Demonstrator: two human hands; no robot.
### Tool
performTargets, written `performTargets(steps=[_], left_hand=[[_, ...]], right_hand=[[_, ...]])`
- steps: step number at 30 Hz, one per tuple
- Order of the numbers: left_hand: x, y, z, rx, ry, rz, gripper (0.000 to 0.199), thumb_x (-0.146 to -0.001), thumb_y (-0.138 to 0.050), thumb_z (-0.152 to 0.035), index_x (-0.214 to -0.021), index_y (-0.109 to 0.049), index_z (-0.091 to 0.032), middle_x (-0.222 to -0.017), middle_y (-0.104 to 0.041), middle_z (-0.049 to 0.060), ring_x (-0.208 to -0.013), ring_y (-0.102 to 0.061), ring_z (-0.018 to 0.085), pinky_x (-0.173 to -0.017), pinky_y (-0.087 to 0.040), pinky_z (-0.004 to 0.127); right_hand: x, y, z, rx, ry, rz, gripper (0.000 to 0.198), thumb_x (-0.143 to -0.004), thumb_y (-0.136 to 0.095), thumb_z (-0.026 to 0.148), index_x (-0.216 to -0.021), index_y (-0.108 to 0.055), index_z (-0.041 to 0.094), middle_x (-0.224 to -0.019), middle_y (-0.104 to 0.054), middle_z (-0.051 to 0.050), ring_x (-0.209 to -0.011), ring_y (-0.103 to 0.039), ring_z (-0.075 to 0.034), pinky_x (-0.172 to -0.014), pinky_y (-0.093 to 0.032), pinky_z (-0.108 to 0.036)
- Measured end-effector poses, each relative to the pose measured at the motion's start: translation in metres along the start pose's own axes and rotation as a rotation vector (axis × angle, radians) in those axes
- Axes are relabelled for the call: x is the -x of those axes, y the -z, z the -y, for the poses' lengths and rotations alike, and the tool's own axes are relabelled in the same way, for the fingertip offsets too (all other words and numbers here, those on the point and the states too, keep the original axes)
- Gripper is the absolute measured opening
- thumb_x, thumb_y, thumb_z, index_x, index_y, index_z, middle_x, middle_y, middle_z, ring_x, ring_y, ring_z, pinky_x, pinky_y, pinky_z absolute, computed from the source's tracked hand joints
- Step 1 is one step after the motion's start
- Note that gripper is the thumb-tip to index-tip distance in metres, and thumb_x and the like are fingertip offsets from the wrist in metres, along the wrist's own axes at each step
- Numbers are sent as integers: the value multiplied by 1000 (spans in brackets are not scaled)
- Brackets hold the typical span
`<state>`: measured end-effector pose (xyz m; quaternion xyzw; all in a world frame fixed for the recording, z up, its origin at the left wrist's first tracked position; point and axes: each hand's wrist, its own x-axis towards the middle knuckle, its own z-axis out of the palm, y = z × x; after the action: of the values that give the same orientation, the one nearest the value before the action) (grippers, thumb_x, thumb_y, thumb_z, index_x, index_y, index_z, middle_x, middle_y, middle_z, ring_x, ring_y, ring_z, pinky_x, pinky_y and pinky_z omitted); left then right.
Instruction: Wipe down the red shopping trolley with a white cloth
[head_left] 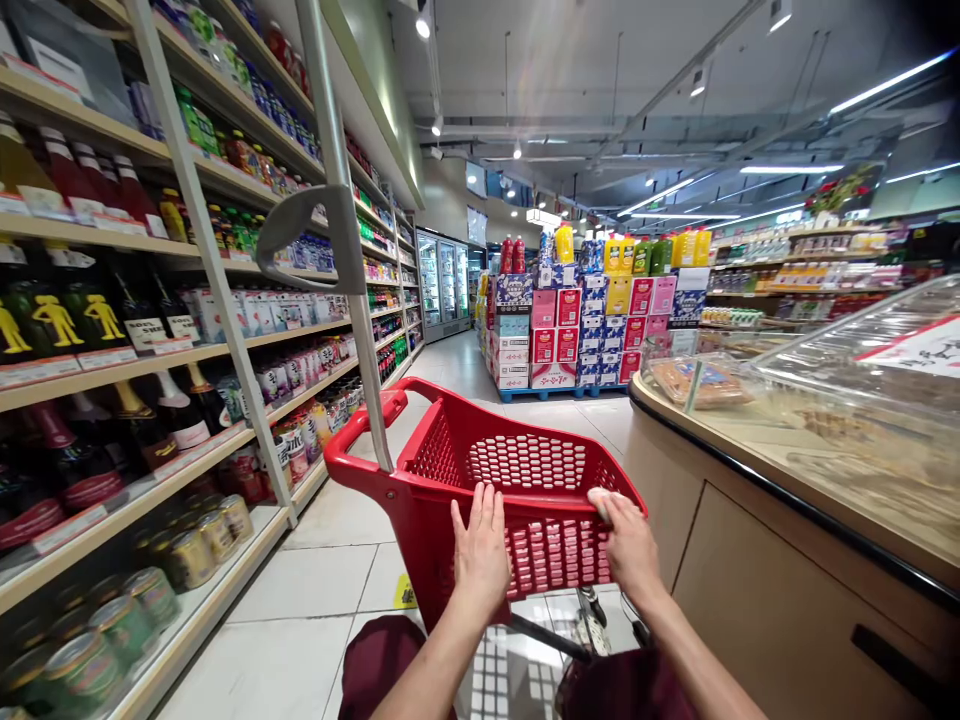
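Note:
A red plastic shopping cart (525, 430) with perforated walls stands in front of me, its handle end to the left. My left hand (481, 550) lies at the cart's near side, fingers stretched out up to the rim and palm down. Over the rim's right end, my right hand (628, 545) is closed around a small white cloth (600, 500), which may be a wipe or tissue. The cloth touches the cart's rim; most of it is hidden by the fingers. A grey metal pole (367, 370) with a grey plastic loop (319, 240) rises at the handle end.
Shelves of bottles and cans (247, 330) line the left. A wooden counter (697, 500) with packaged food (697, 380) stands close on the right. Stacked drink cartons (555, 340) stand on a blue pallet ahead, with glass-door fridges (444, 280) behind. A yellow sticker (405, 591) marks the tiled floor.

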<state>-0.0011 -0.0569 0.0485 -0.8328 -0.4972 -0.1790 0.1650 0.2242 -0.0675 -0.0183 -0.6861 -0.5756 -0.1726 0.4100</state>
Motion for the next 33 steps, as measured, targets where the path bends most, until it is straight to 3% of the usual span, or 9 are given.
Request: performTargets(steps=[4, 6, 11, 16, 18, 23, 29, 31, 33], left_hand=[[2, 3, 8, -18, -13, -25, 59, -73, -37, -15, -131, -31, -14, -140, -29, 6, -131, -15, 21, -104, -16, 51], [3, 5, 14, -35, 3, -47, 59, -73, -38, -16, -132, -30, -14, -140, -29, 6, -131, -15, 22, -105, -15, 51], [5, 7, 20, -45, 6, -38, 58, -73, -38, -17, -131, -32, -12, -139, -29, 7, -131, -14, 22, -104, -12, 54], [6, 8, 25, -65, -6, -42, 58, -72, -38, -17, -130, -32, -12, -139, -30, 7, -131, -14, 21, -104, -12, 53], [8, 9, 30, -77, 9, -65, 59, -72, -38, -16, -131, -32, -12, -140, -28, 7, -131, -14, 22, -105, -12, 53], [10, 12, 35, -87, 24, -72, 61, -71, -39, -16, -131, -31, -12, -139, -29, 7, -131, -13, 23, -104, -13, 53], [10, 12, 37, -86, 22, -90, 61, -70, -38, -14, -131, -32, -13, -139, -30, 6, -131, -15, 23, -105, -14, 52], [11, 10, 40, -88, 6, -108, 62, -70, -38, -13, -131, -31, -15, -139, -30, 5, -131, -15, 22, -105, -13, 52], [13, 9, 43, -83, -8, -121, 63, -70, -38, -12, -132, -30, -15, -139, -29, 5, -131, -14, 22, -105, -12, 52]], right_hand=[[0, -9, 46, -144, 268, 111, 69, -62, -27, -5, -123, -46, 23, -127, -48, -1, -122, -35, -15, -102, -29, -40], [-3, -7, 41, -132, 220, 130, 67, -62, -28, -4, -120, -50, 21, -124, -51, -3, -119, -40, -16, -100, -32, -40], [-8, 4, 1, 2, -83, 52, 55, -63, -32, 1, -107, -60, 18, -111, -59, -7, -107, -50, -22, -93, -39, -42], [-3, -9, 51, -160, 277, 94, 66, -61, -29, -4, -118, -51, 22, -120, -54, -2, -117, -42, -17, -99, -33, -41], [-4, -9, 49, -155, 260, 106, 65, -61, -29, -3, -118, -52, 21, -120, -53, -4, -116, -42, -17, -99, -33, -41], [-8, 1, 11, -10, -12, 70, 51, -65, -32, 1, -104, -61, 16, -110, -59, -9, -106, -50, -23, -93, -39, -43], [-5, -12, 84, -189, 345, 140, 67, -62, -28, -5, -121, -48, 22, -124, -51, -2, -119, -40, -16, -100, -33, -39], [-6, -12, 76, -159, 325, 168, 67, -61, -28, -5, -119, -50, 21, -123, -51, -3, -117, -42, -16, -99, -34, -38], [-8, -7, 47, -76, 179, 145, 63, -60, -29, -3, -112, -56, 20, -116, -56, -5, -111, -48, -18, -96, -37, -39]])
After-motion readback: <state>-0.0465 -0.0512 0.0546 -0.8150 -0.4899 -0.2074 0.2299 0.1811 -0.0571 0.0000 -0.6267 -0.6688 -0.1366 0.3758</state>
